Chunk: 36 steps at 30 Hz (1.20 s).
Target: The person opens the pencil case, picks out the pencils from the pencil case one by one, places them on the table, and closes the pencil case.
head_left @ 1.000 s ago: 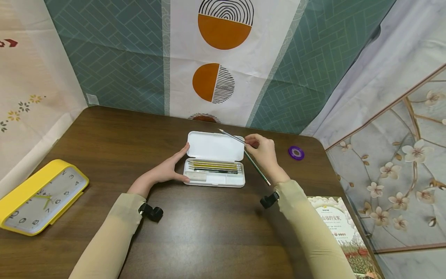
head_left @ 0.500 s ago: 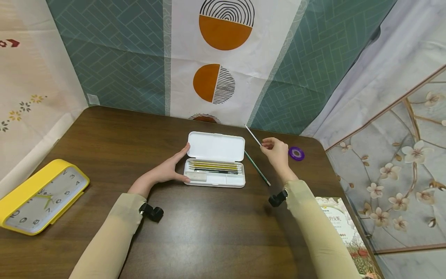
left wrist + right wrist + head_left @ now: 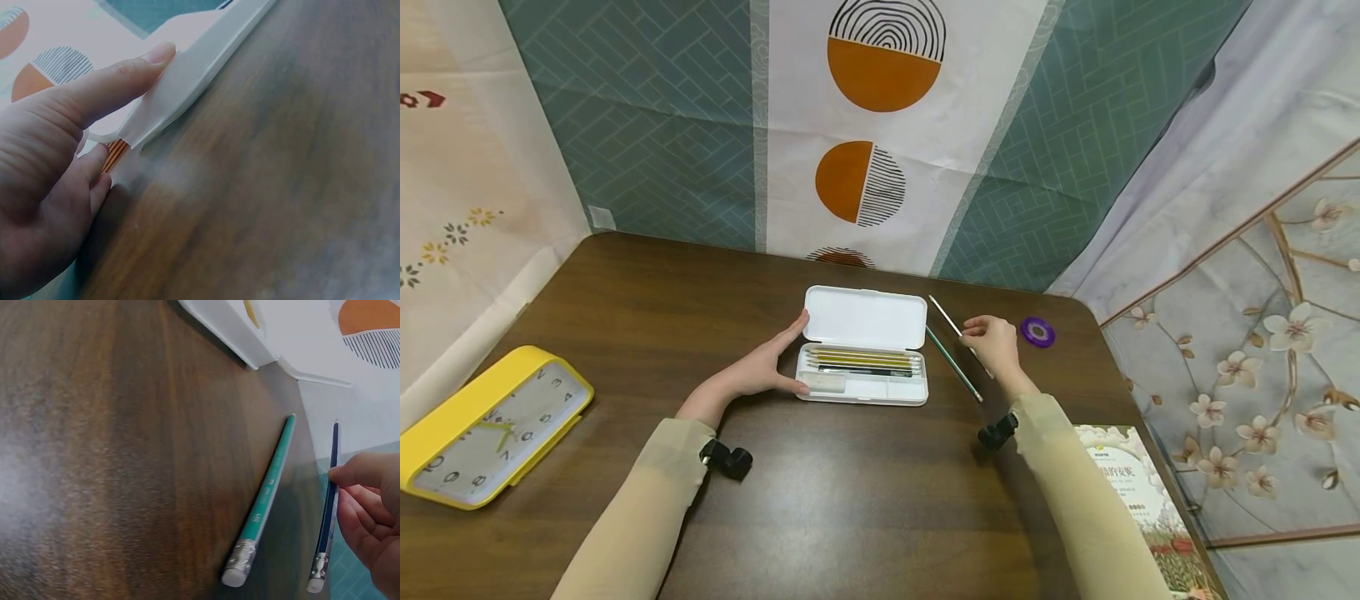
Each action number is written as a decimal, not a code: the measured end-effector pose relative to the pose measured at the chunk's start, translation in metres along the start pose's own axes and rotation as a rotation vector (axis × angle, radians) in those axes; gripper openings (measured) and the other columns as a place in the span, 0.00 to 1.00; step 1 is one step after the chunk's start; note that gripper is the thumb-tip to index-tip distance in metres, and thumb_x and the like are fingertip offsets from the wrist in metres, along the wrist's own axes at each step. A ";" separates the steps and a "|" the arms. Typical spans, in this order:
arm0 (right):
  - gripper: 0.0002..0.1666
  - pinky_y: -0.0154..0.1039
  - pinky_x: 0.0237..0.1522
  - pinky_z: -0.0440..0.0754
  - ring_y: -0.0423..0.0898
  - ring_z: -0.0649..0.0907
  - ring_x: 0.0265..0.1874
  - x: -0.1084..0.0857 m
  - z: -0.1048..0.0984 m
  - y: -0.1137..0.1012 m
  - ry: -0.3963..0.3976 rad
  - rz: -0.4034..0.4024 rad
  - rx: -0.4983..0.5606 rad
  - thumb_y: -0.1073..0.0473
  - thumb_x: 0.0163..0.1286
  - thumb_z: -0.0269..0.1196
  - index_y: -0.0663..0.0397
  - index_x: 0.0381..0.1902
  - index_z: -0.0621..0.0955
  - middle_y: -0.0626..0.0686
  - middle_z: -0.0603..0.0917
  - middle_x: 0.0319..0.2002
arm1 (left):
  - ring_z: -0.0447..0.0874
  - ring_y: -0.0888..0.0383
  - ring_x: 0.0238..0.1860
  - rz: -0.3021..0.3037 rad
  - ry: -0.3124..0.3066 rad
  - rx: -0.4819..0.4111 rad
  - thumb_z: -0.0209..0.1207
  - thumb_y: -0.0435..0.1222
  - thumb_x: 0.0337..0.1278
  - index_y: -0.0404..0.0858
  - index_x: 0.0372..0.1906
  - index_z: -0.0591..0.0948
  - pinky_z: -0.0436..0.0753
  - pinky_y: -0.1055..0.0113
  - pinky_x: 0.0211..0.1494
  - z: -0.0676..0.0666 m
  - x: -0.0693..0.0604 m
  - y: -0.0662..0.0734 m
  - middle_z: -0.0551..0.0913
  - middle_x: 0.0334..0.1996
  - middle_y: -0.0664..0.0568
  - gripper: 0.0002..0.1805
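A white pencil case lies with its lid folded back, holding several yellow pencils, a dark pencil and a whitish eraser. My left hand spans its left end, thumb on the near corner and fingertips at the lid's edge. In the left wrist view the thumb lies straight against the case wall. To the right, my right hand pinches a dark blue pencil between thumb and fingers, its white eraser end toward me. Beside it a green pencil lies on the table, apart from the case.
On the brown table, a purple ring-shaped object lies right of my right hand. A yellow clock stands at the left. A book lies at the right edge, partly behind my right sleeve. A patterned cloth hangs behind the table.
My right hand has moved right, away from above the case lid, and then lowered, bringing the blue pencil down alongside the green one. The left hand stays at the case.
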State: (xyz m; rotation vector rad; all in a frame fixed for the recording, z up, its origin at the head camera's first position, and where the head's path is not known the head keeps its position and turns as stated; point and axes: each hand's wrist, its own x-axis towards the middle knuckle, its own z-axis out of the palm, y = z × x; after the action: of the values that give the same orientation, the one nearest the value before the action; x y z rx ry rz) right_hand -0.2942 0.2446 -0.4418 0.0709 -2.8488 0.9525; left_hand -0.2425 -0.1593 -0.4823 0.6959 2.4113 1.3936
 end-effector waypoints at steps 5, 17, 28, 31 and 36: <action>0.12 0.48 0.44 0.82 0.54 0.89 0.36 -0.001 0.004 0.004 -0.025 -0.004 -0.025 0.64 0.58 0.69 0.64 0.39 0.86 0.59 0.90 0.35 | 0.34 0.47 0.79 -0.005 -0.002 0.003 0.76 0.43 0.42 0.48 0.79 0.38 0.47 0.43 0.76 0.000 0.000 0.000 0.33 0.80 0.54 0.68; 0.13 0.50 0.50 0.80 0.55 0.88 0.37 -0.006 0.010 0.005 -0.084 0.015 -0.043 0.64 0.57 0.70 0.65 0.40 0.86 0.59 0.90 0.35 | 0.34 0.47 0.79 -0.011 0.000 0.003 0.77 0.44 0.41 0.48 0.79 0.38 0.47 0.42 0.76 0.000 -0.001 0.001 0.34 0.80 0.54 0.68; 0.14 0.50 0.50 0.80 0.55 0.88 0.39 -0.006 0.011 0.005 -0.110 0.008 -0.049 0.64 0.57 0.70 0.65 0.41 0.86 0.58 0.90 0.34 | 0.34 0.47 0.79 -0.022 0.002 0.020 0.77 0.46 0.41 0.49 0.79 0.38 0.47 0.42 0.76 0.000 0.000 -0.001 0.33 0.80 0.55 0.69; 0.15 0.50 0.51 0.80 0.55 0.88 0.38 -0.006 0.011 0.005 -0.111 0.000 -0.047 0.64 0.57 0.71 0.66 0.41 0.85 0.59 0.90 0.34 | 0.34 0.47 0.79 -0.022 0.002 0.019 0.77 0.45 0.40 0.49 0.79 0.38 0.47 0.42 0.76 0.000 0.000 -0.002 0.33 0.80 0.55 0.69; 0.15 0.51 0.53 0.78 0.55 0.88 0.39 -0.007 0.011 0.006 -0.113 0.006 -0.039 0.63 0.56 0.71 0.66 0.41 0.85 0.59 0.90 0.34 | 0.34 0.48 0.79 -0.025 0.000 0.014 0.77 0.45 0.40 0.50 0.79 0.38 0.47 0.42 0.76 0.001 0.000 -0.001 0.33 0.80 0.55 0.69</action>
State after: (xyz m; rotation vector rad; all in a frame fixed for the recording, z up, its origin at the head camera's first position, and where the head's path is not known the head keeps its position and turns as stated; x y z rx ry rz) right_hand -0.2893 0.2430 -0.4546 0.1164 -2.9713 0.9216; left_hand -0.2424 -0.1590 -0.4834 0.6667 2.4238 1.3680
